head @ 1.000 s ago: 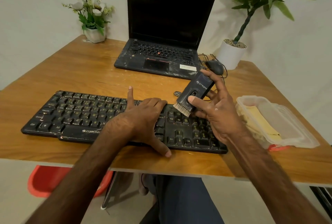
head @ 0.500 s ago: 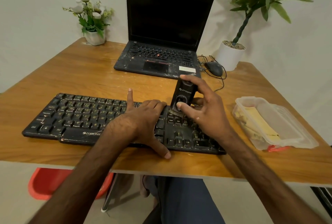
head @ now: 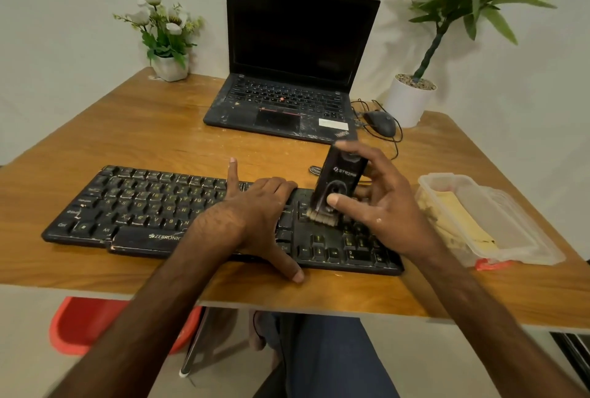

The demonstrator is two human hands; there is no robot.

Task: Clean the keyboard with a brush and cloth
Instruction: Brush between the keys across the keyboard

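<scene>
Wooden desk [head: 127,129]: one keyboard [head: 143,206], one brush [head: 335,187].

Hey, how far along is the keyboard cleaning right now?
Nothing looks finished yet: pale specks dot the keyboard at its left end. In hand: the right hand holds the brush, bristles down on the keys beside Enter, while the left hand steadies the keyboard. Left: brushing the remaining keys, then wiping with the yellow cloth, which lies untouched in the clear container.
</scene>
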